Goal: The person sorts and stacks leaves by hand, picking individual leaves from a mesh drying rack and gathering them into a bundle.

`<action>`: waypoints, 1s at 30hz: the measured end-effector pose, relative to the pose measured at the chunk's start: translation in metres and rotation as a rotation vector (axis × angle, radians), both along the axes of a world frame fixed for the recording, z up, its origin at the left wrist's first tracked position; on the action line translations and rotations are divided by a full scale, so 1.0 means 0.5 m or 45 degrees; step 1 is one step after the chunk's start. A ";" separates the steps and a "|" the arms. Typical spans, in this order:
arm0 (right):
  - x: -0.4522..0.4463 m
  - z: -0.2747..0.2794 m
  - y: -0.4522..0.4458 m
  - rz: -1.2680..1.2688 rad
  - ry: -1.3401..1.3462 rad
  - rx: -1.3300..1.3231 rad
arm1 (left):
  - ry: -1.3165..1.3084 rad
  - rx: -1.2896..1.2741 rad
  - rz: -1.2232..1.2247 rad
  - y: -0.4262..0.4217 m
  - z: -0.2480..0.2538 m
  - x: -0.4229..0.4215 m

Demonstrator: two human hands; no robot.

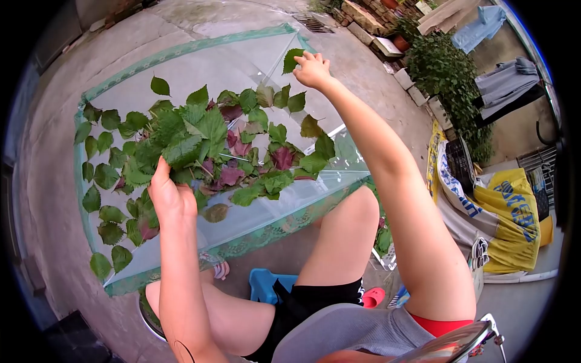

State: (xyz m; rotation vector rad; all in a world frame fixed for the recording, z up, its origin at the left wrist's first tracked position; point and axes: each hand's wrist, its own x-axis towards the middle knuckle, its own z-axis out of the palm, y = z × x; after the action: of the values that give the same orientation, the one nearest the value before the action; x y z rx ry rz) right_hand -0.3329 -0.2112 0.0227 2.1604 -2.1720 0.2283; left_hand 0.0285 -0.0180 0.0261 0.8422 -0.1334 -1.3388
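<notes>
My left hand (172, 195) is closed on a bunch of green leaves (181, 136) above the left part of a mesh cover (257, 213) with a green lace edge. At the far right corner of the mesh, my right hand (313, 69) has its fingers on a single green leaf (293, 60). Green and purple leaves (230, 176) lie spread over the mesh, singly along its left side and heaped near the middle.
A blue stool (261, 285) stands below the mesh, between my legs. Yellow and white sacks (508, 212) lie at the right. Bushes (445, 78), bricks (363, 21) and hanging clothes (511, 81) are at the upper right. A white crate (387, 259) holds leaves beside my knee.
</notes>
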 end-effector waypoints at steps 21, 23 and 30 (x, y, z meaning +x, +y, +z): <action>0.231 0.133 0.209 0.935 -0.475 -0.689 | -0.097 -0.093 0.044 0.000 -0.025 -0.030; 0.290 0.158 0.277 1.169 -0.496 -0.734 | -0.128 -0.098 0.046 0.003 -0.017 -0.036; 0.371 0.148 0.373 1.268 -0.325 -0.709 | -0.242 -0.222 -0.005 0.018 -0.001 -0.055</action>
State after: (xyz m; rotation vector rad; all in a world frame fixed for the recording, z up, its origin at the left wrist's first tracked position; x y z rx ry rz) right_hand -0.1475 -0.0245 0.0967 2.6711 -0.7223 1.0348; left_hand 0.0011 -0.0091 0.0256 0.8199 -0.3950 -1.2298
